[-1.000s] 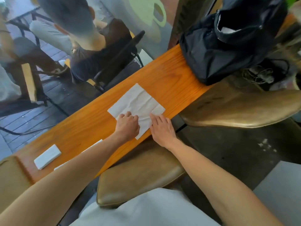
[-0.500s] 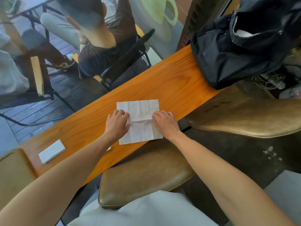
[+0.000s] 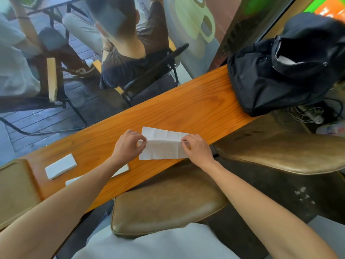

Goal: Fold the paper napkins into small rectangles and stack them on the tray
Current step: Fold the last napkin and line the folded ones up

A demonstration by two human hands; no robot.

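My left hand (image 3: 128, 144) and right hand (image 3: 196, 148) are each pinched on one end of the thin white paper napkin (image 3: 162, 149), which lies part-folded on the orange wooden surface (image 3: 186, 107) just in front of me; the near half is lifted toward the far half. It looks feather-light, limp and easy to tear, so I judge the corners the best hold, with gentle tension. A small folded white rectangle (image 3: 60, 166) lies well to the left.

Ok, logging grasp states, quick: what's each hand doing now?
Left hand: pinching the napkin's left edge.
Right hand: pinching its right edge.
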